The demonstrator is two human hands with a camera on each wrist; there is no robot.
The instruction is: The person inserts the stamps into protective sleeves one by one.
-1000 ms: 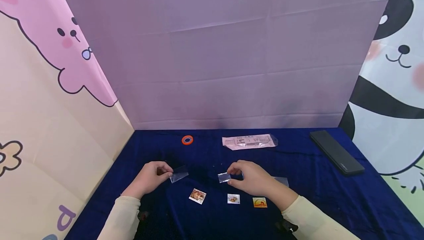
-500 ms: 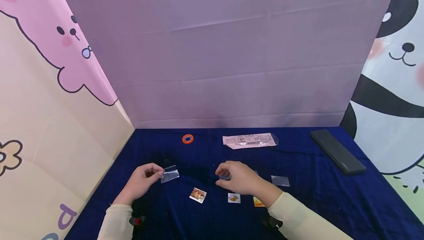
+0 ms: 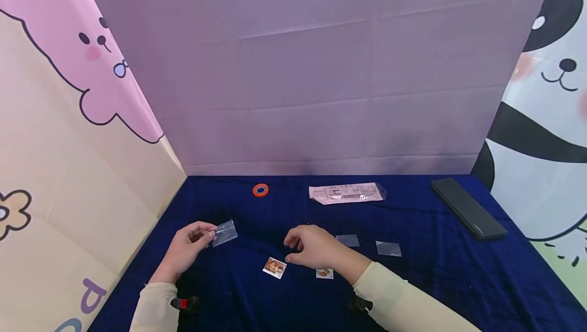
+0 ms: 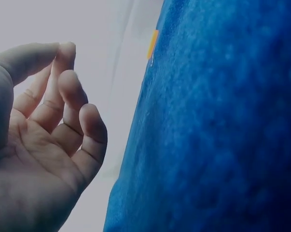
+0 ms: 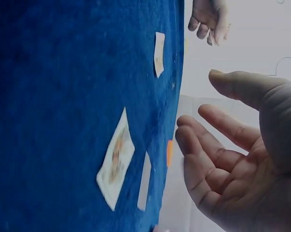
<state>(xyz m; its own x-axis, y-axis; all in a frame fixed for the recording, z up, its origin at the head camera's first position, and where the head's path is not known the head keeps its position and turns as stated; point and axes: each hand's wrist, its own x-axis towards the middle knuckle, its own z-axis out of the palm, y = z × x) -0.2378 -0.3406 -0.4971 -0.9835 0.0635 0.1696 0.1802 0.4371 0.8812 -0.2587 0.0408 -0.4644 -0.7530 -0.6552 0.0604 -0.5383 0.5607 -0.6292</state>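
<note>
Film [image 3: 225, 233], clear, is pinched by your left hand [image 3: 180, 250] at left; your relaxed right hand [image 3: 315, 248] holds nothing near the left picture card [image 3: 274, 268]. Weak pinch could let it (so thin) slip.

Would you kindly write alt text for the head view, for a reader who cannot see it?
A person's left hand pinches a clear film over a blue cloth; the right hand, holding nothing, hovers near two picture cards. Two other films lie to its right, with an orange ring, a pink packet and a black case farther back.
</note>
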